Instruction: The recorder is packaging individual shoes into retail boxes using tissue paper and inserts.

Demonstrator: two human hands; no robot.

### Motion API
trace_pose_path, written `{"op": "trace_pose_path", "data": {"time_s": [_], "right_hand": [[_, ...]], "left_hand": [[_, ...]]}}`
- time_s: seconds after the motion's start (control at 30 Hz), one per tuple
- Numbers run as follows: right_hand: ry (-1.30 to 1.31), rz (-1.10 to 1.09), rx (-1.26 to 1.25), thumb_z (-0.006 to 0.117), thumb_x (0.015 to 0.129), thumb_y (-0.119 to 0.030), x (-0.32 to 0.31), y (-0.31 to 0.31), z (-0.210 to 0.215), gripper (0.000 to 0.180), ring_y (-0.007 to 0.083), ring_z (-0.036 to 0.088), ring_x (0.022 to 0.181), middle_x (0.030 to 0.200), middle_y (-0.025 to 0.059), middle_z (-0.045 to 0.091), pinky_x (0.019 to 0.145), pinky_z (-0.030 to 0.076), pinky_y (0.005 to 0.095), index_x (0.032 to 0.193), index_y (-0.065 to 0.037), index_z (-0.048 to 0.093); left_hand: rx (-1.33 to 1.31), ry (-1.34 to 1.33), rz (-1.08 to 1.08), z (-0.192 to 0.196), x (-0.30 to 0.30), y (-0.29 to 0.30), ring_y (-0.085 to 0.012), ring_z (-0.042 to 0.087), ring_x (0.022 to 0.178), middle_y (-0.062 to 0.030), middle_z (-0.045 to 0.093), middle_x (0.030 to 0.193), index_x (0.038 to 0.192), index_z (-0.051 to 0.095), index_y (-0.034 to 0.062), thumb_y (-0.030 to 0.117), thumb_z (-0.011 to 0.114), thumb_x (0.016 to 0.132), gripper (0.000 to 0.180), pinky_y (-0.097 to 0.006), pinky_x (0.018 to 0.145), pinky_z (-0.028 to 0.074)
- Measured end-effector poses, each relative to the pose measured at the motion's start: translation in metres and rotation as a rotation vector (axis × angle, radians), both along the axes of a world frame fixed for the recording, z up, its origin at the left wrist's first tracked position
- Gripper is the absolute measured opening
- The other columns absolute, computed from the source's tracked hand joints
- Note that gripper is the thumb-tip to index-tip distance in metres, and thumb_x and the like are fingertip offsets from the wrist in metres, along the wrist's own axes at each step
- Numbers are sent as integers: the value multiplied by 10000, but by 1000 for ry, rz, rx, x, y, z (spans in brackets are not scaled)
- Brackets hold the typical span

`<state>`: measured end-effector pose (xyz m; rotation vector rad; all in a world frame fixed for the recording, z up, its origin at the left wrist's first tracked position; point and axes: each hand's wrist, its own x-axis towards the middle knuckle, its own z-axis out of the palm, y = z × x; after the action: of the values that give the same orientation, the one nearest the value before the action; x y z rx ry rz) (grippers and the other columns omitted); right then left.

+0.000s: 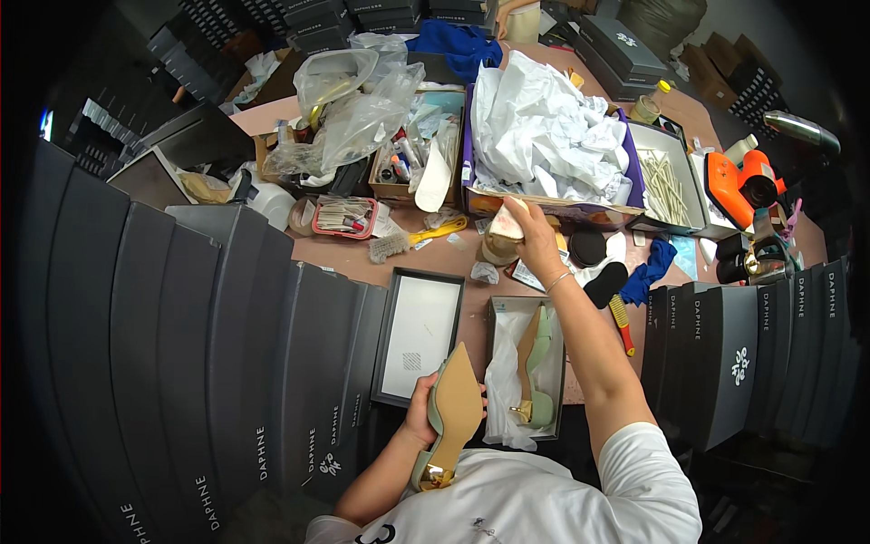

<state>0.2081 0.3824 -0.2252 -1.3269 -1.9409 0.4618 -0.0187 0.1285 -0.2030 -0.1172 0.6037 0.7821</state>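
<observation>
My left hand (pixel 419 415) is closed around a pale green pointed-toe shoe (pixel 459 399), its tan sole turned up and its gold heel toward me. My right hand (pixel 542 245) reaches across the table, its fingers closed on a white, slightly stained cloth or pad (pixel 507 223). That pad is right over the mouth of a jar (pixel 498 249); whether they touch I cannot tell. Between my arms stands an open shoebox (pixel 558 433) with white tissue paper (pixel 506 390). The matching green shoe (pixel 540 399) lies in it on its side. The box lid (pixel 385 385) lies left of it.
Dark shoeboxes are stacked along my left (pixel 245 344) and right (pixel 725 354). Behind the jar stands a purple-edged box (pixel 553 210) of crumpled white paper. A yellow-handled brush (pixel 439 231), a red-handled brush (pixel 622 325), a blue cloth (pixel 649 272) and an orange heat tool (pixel 728 189) lie around.
</observation>
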Motion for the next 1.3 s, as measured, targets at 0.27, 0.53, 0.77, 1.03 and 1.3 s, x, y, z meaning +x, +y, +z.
{"op": "trace_pose_path", "data": {"time_s": [0.27,0.53,0.77,1.03,1.3], "right_hand": [[1344,-613,-40,623,867,-24,81,-57,-25,480,199,612,934,1125,97,573,796,502,303,1323,-59,480],[234,-400,188,582,765,78,22,-43,26,561,281,579,1066,1161,167,568,883,476,355,1303,-63,512],[-98,-56,-5,635,781,-73,-13,-51,41,434,385,574,983,1180,194,495,838,493,407,1207,-115,564],[-135,403,-272,605,763,-67,-38,-269,77,235,320,612,866,957,114,570,678,519,399,993,-100,575],[-19,201,-53,603,756,-57,-29,-300,77,144,318,611,705,829,90,577,580,504,399,877,-88,531]], "left_hand": [[48,29,11,7,6,10,-324,573,1086,-194,567,1192,1291,456,-21,439,414,892,611,-474,945,473],[39,72,46,7,-1,2,-307,585,1065,-202,582,1154,1272,473,-41,487,412,901,648,-452,893,505],[66,54,49,9,-11,1,-319,566,1102,-178,559,1218,1275,486,2,471,396,906,603,-508,889,499],[51,69,-100,-1,12,4,-278,615,1006,-141,622,1118,1237,528,28,519,362,921,607,-387,917,488],[90,204,-157,18,40,-9,-228,618,954,-125,619,1081,1216,532,57,508,413,902,563,-358,848,506]]}}
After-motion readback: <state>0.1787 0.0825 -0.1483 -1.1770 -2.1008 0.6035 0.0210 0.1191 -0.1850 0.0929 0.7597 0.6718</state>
